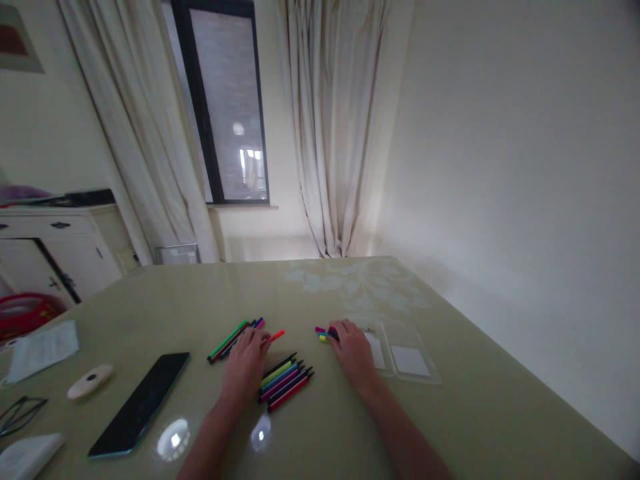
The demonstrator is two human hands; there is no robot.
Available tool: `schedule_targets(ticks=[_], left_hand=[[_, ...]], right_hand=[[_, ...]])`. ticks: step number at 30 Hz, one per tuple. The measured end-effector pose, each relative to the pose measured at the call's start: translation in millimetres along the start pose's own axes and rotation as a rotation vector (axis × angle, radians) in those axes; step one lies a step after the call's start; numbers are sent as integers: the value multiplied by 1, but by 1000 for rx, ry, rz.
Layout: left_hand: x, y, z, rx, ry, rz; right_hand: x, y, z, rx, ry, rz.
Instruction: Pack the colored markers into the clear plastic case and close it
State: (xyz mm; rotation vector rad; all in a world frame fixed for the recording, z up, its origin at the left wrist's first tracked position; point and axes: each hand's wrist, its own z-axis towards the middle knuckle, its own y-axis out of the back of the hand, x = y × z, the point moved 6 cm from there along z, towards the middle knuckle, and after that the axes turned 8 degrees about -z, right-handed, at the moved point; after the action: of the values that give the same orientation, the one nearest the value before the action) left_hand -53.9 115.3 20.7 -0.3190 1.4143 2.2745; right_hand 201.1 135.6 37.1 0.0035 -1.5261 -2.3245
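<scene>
My left hand is closed, with an orange-red felt-tip pen poking out past its fingertips to the right. Beside and partly under that hand lies a group of felt-tip pens, green, dark and purple. Nearer me, several more pens in yellow-green, blue, purple and red lie side by side, dark pointed tips to the upper right. My right hand has its fingers curled over short coloured pieces, magenta, blue and yellow; they look like pen ends or caps, mostly hidden.
An opened clear plastic case with white inserts lies beside my right hand. On the left are a black phone, a pale oval object, a face mask, glasses and a white object. A wall borders the table's right side.
</scene>
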Motion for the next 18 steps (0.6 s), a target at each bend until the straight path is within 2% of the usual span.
schedule_targets(ticks=[4, 7, 15, 18], left_hand=[[-50, -10, -5, 138, -192, -169], [-72, -15, -15, 212, -253, -211], [-72, -25, -20, 315, -259, -170], [-71, -26, -19, 363, -227, -111]], right_hand=[[29, 3, -10, -42, 276, 139], [39, -2, -14, -9, 380, 87], [51, -1, -19, 4, 483, 54], [46, -3, -17, 25, 497, 40]])
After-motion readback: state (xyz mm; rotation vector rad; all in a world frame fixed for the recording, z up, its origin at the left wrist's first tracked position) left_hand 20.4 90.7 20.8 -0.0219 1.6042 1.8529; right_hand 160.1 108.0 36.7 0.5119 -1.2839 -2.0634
